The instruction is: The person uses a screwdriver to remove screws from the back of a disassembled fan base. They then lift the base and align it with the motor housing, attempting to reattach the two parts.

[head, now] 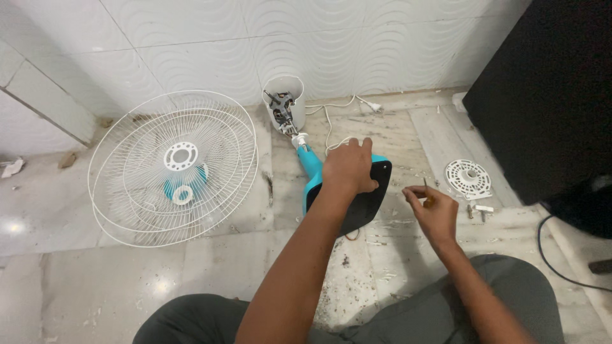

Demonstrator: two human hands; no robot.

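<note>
1. A person sits on the floor (pixel 76 210), which is made of pale stone slabs with bits of dirt on it.
2. The left hand (pixel 347 169) lies flat on top of the fan base (pixel 366 197), with the fingers spread and curled over its far edge.
3. The fan base is black underneath and blue on the side. It is tipped up on its edge, near the middle of the view.
4. A blue stem (pixel 310 164) goes from the base toward 11 o'clock, up to the white motor housing (pixel 284 109). The housing is open, and metal parts show inside it.
5. The right hand (pixel 435 213) is at 3 o'clock from the base, close by but not touching it. Its fingers are pinched together on a small screwdriver (pixel 427 193), which points up.
6. A round white cover plate (pixel 468 178) with slots lies on the floor at 3 o'clock from the right hand.
7. A few small screws (pixel 475 210) lie just in front of that plate.
8. Two big white wire fan guards (pixel 172 169) lie on the floor at 9 o'clock from the base, one on top of the other. Something blue shows through them.
9. A white cord (pixel 331 118) with a plug (pixel 375 106) runs along the floor by the wall, at 12 o'clock from the base.
10. A big black box shape (pixel 548 83) stands at the right side.
</note>
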